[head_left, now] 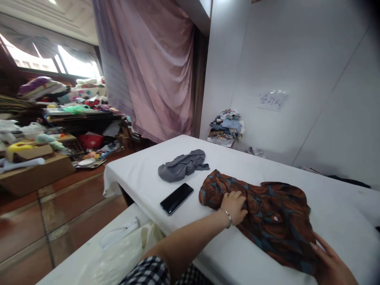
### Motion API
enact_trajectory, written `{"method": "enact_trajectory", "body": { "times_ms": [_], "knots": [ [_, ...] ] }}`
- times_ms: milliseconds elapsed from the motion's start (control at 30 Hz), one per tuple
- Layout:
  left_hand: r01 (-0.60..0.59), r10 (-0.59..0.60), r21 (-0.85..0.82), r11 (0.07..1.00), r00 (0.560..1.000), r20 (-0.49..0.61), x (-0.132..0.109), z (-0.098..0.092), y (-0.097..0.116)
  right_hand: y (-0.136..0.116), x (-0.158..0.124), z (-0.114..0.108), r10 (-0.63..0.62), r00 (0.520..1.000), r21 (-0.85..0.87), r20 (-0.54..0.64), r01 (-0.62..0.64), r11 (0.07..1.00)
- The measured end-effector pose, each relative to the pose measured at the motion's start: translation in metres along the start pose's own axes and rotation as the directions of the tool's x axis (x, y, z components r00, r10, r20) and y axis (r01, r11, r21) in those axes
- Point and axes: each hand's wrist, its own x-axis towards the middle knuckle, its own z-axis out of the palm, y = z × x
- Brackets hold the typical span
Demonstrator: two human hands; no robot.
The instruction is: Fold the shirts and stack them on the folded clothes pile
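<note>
White-draped table (pixel 138 171) under patterned garment (pixel 264 209); pink curtain (pixel 157 67), wall (pixel 287 59) behind.

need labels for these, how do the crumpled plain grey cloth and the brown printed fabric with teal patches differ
The crumpled plain grey cloth is one colour; the brown printed fabric with teal patches is patterned. The grey cloth is bunched small; the brown fabric spreads wider. No hand touches the grey cloth, while the left hand rests on the brown fabric. Both lie on the white-covered table.
</note>
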Motion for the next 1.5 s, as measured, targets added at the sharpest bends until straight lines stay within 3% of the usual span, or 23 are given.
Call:
{"method": "enact_trajectory", "body": {
  "times_ms": [100,200,400,533,700,800,867,933,967,1100,1167,1267,1367,1500],
  "knots": [
    [0.125,-0.134,0.091,0.988,0.986,0.099,0.0,0.005,-0.018,-0.002,0.001,-0.001,0.078,0.997,0.061,-0.028,-0.076,0.995],
    [0.148,-0.16,0.108,0.983,0.982,0.103,0.003,0.009,-0.03,-0.008,0.002,-0.002,0.05,0.997,0.168,-0.061,-0.039,0.985],
    [0.191,-0.192,0.026,0.981,0.98,0.045,0.015,-0.001,-0.038,-0.023,0.007,-0.021,-0.018,0.981,0.49,-0.193,0.112,0.865],
    [0.139,-0.155,-0.131,0.982,0.981,-0.118,0.008,-0.017,-0.041,-0.024,0.008,-0.031,-0.086,0.981,0.527,-0.173,0.166,0.833],
    [0.044,-0.255,-0.464,0.885,0.88,-0.402,-0.027,-0.035,-0.049,-0.025,-0.004,-0.015,-0.078,0.991,0.414,0.105,0.028,0.91],
    [0.14,-0.405,-0.506,0.851,0.788,-0.464,-0.042,-0.045,-0.06,-0.024,-0.012,-0.002,-0.015,0.958,0.266,0.288,-0.065,0.962],
    [0.239,-0.49,-0.497,0.834,0.736,-0.468,-0.048,-0.051,-0.067,-0.023,-0.014,0.003,0.016,0.942,0.186,0.335,-0.083,0.979],
    [0.295,-0.531,-0.496,0.816,0.721,-0.445,-0.051,-0.052,-0.071,-0.022,-0.015,0.006,0.0,0.954,0.165,0.299,-0.051,0.985],
    [0.3,-0.53,-0.499,0.813,0.736,-0.421,-0.053,-0.051,-0.072,-0.021,-0.014,0.007,-0.024,0.967,0.165,0.254,-0.019,0.986],
    [0.285,-0.426,-0.457,0.843,0.871,-0.243,-0.059,-0.038,-0.075,-0.025,-0.01,0.008,-0.128,0.99,0.109,0.066,0.12,0.987],
    [0.312,-0.402,-0.396,0.864,0.9,-0.169,-0.06,-0.032,-0.078,-0.032,-0.003,0.009,-0.157,0.988,0.045,-0.004,0.157,0.987],
    [0.36,-0.433,-0.351,0.864,0.888,-0.154,-0.06,-0.03,-0.082,-0.047,0.019,0.01,-0.155,0.981,-0.119,-0.117,0.141,0.983],
    [0.35,-0.458,-0.402,0.846,0.863,-0.213,-0.058,-0.035,-0.083,-0.058,0.05,0.014,-0.101,0.975,-0.369,-0.199,0.021,0.929],
    [0.337,-0.514,-0.474,0.814,0.798,-0.315,-0.054,-0.043,-0.084,-0.059,0.087,0.026,-0.08,0.974,-0.528,-0.213,-0.046,0.848]
  ]
}}
